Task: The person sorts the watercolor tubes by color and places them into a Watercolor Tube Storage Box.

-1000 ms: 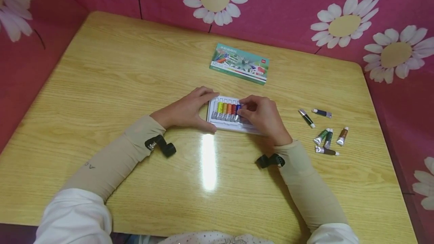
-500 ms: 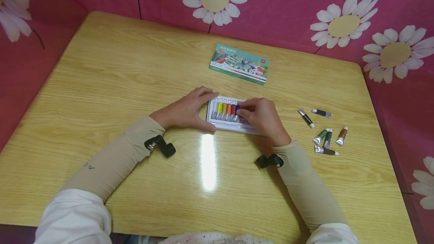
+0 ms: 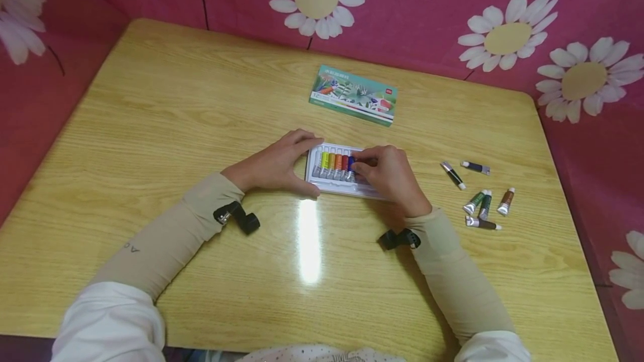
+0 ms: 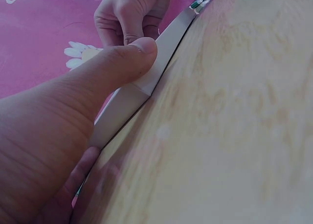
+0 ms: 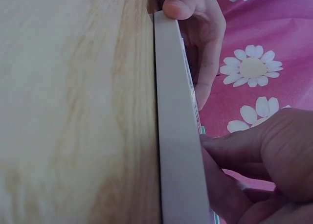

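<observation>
In the head view a white plastic tray (image 3: 334, 186) lies mid-table with a row of paint tubes in it, among them a yellow tube (image 3: 325, 161) and a red tube (image 3: 344, 163). My left hand (image 3: 274, 163) holds the tray's left end, thumb on the near edge and fingers at the far edge. The thumb of my right hand (image 3: 394, 175) and its fingertips pinch a blue paint tube (image 3: 351, 165) at the right of the row. The right hand covers the tray's right part. Both wrist views show the tray's white side (image 5: 178, 126) close up.
A green paint box (image 3: 352, 95) lies behind the tray. To the right are several loose tubes, including a black one (image 3: 453, 175), a dark blue one (image 3: 475, 168) and a brown one (image 3: 506, 201). Flowered pink cloth (image 3: 412, 27) surrounds the wooden table (image 3: 201, 88).
My right fingers have shifted very slightly on the blue paint tube, which lies in the row beside the red one. The left hand and the tray stay in place.
</observation>
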The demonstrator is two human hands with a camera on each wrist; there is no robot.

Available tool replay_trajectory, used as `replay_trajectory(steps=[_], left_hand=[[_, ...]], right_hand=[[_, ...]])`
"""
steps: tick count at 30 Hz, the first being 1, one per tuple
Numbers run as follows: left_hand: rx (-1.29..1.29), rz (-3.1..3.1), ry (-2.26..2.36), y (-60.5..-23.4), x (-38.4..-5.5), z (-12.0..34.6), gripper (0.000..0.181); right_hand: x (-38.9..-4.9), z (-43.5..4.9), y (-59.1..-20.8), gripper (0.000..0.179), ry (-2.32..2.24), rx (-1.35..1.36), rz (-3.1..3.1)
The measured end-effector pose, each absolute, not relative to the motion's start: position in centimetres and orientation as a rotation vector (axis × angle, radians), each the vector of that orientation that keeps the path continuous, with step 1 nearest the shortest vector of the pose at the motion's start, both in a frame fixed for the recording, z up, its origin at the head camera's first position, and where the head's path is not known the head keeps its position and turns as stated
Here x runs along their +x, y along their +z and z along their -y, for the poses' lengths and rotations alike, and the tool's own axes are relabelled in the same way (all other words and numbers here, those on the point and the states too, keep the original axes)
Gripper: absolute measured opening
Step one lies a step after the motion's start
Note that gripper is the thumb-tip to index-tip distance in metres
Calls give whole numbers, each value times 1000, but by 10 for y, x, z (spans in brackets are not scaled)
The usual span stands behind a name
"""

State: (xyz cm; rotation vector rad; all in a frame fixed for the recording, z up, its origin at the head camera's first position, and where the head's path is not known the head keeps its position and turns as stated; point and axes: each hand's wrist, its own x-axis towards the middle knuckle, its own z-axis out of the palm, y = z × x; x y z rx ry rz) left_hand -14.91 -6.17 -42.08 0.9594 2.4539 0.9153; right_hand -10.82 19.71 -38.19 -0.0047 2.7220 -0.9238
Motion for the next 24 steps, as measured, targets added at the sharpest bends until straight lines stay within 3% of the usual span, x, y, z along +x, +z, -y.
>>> replay_trajectory(steps=[24], left_hand=[[962,-2458,924,-420,-148,61,118]], right_hand=[[-110,-216,-368,26,-890,-19,-2800]])
